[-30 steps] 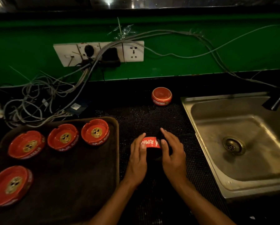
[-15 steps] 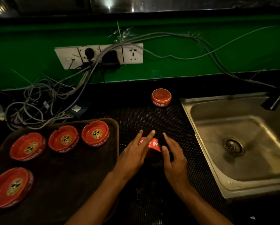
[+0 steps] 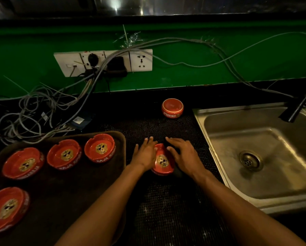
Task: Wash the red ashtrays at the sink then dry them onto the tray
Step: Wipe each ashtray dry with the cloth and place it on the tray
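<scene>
A red ashtray (image 3: 162,162) stands tilted on the black dotted mat (image 3: 166,206), its gold-printed inside facing me. My left hand (image 3: 145,154) presses its left side and my right hand (image 3: 185,156) its right side, thumbs on the rim, fingers stretched forward. To the left, a dark brown tray (image 3: 123,141) carries several red ashtrays bowl-up, the nearest (image 3: 99,148) close to my left hand. Another red ashtray (image 3: 172,108) lies upside down at the back of the mat. The steel sink (image 3: 265,176) is on the right.
A dark faucet (image 3: 297,108) leans over the sink's far right corner, and a drain (image 3: 250,160) sits in the basin. A tangle of grey cables (image 3: 42,112) lies behind the tray, below a white socket strip (image 3: 104,62) on the green wall.
The ashtray between my hands has turned from standing on edge with its lettered side showing to leaning with its bowl facing me. My left hand moved over it and back beside it.
</scene>
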